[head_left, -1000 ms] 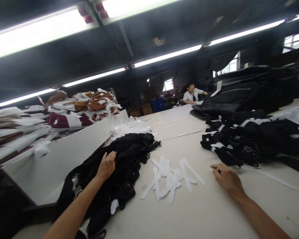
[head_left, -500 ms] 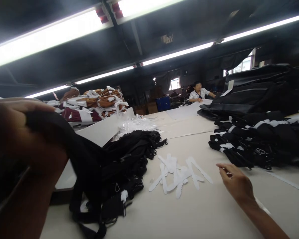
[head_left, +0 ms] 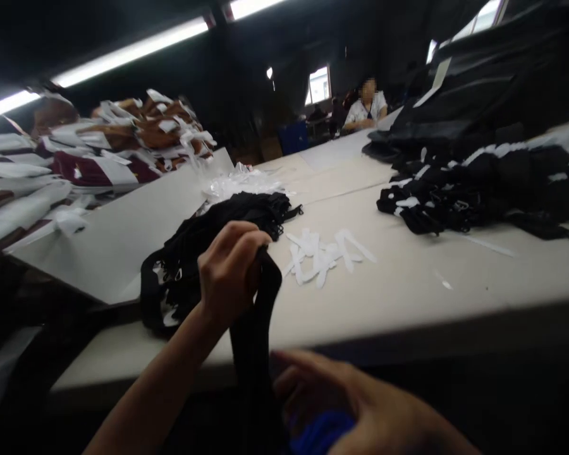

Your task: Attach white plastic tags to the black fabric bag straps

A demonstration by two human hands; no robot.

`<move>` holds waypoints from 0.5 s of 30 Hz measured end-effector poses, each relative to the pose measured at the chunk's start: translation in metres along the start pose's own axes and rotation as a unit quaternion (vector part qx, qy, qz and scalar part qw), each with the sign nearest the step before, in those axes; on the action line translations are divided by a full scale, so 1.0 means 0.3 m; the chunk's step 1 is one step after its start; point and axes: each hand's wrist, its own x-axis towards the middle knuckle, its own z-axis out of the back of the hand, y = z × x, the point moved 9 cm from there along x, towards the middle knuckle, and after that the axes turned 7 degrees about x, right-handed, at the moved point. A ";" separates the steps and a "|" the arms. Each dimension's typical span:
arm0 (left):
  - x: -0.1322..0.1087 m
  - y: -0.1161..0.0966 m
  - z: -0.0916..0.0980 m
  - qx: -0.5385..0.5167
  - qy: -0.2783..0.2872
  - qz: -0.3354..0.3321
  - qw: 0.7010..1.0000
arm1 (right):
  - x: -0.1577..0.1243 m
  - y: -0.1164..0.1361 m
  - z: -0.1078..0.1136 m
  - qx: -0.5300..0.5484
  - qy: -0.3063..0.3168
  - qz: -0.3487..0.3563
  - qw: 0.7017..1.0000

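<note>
My left hand is closed round the upper end of a black webbing strap, which hangs below the fist over the table's front edge. Its lower end is lost in the dark. Low in the view, my right hand is blurred, its fingers loosely curved and apart, with the fingertips beside the hanging strap. Whether they touch it I cannot tell. Behind my left hand lies a heap of black straps with metal clips. White paper-like strips with scalloped edges are scattered to its right.
More black straps with white pieces lie at the right, in front of large black bags. A white board separates the table from wrapped brown and maroon goods. Clear plastic lies behind the heap. A person sits at the far end.
My left hand has come from the raised far left to the centre, carrying the strap. My right hand has left the tabletop and moved down beside the strap. The view has tilted down.
</note>
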 end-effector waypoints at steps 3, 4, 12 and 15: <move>-0.093 0.136 -0.083 -0.066 -0.036 0.152 0.985 | -0.003 -0.082 0.137 -0.013 -0.060 -0.008 0.998; -0.129 0.164 -0.110 -0.081 -0.041 0.192 0.977 | 0.006 -0.131 0.177 -0.021 -0.077 -0.017 0.997; -0.308 0.239 -0.238 -0.125 -0.037 0.340 0.931 | 0.092 -0.472 0.267 0.021 -0.123 -0.046 0.991; -0.333 0.254 -0.224 -0.114 -0.055 0.367 0.921 | 0.071 -0.497 0.269 -0.027 -0.145 -0.086 0.985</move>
